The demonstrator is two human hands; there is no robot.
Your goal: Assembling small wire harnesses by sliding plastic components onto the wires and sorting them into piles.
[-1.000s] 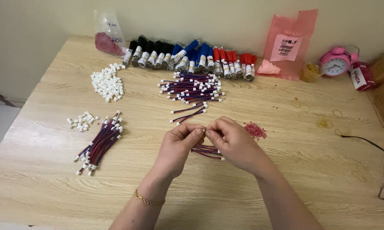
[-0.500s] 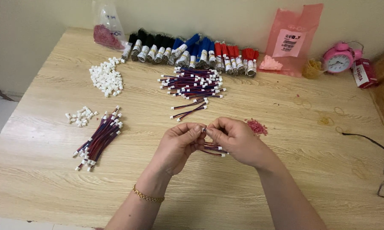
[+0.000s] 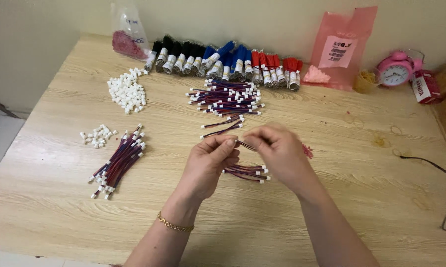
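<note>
My left hand (image 3: 209,162) and my right hand (image 3: 277,151) meet over the middle of the wooden table (image 3: 331,207). Between their fingertips they pinch a short red, blue and black wire (image 3: 243,145). Just below the hands lies a small bundle of wires with white connectors (image 3: 247,173). A larger heap of the same wires (image 3: 226,97) sits farther back. A long bundle of wires (image 3: 118,160) lies to the left, and a gold bracelet is on my left wrist.
White plastic connectors lie in a big pile (image 3: 126,90) and a small pile (image 3: 98,136) at left. Black, blue and red wire bundles (image 3: 223,62) line the back edge. A pink bag (image 3: 341,49), a pink alarm clock (image 3: 395,71) and a black cable (image 3: 430,165) are at right.
The hands have stayed together over the same spot, with small finger movements on the wire. The view has shifted slightly; the piles lie as before.
</note>
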